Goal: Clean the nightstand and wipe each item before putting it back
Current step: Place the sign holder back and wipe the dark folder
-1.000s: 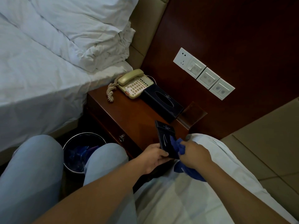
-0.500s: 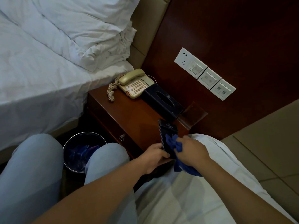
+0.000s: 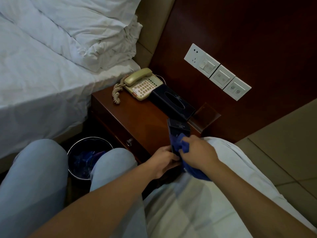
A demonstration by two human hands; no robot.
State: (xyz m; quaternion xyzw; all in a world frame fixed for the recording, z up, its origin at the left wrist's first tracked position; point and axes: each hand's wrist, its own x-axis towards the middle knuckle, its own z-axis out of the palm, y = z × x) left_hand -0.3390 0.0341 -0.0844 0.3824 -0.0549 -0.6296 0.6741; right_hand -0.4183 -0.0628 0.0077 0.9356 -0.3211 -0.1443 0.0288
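Beside the white bed (image 3: pixel 42 69), a wooden nightstand (image 3: pixel 137 121) is carrying a beige telephone (image 3: pixel 142 85) and a dark tissue box (image 3: pixel 171 102) along its far edge. Near its right corner, the left hand (image 3: pixel 163 160) is gripping a small dark box (image 3: pixel 179 130), while the right hand (image 3: pixel 197 153) is clutching a blue cloth (image 3: pixel 178 143) against it. A lined wastebasket (image 3: pixel 85 157) is standing between the knees

We see both forearms bare to the frame edge, no sleeves, watch or rings visible. Left hand (image 3: pixel 163 159) and right hand (image 3: pixel 197 152) are bare, no gloves. Legs are in light blue jeans (image 3: pixel 34 177), faded denim, knees bent, fabric smooth. Nothing else of our body in view.
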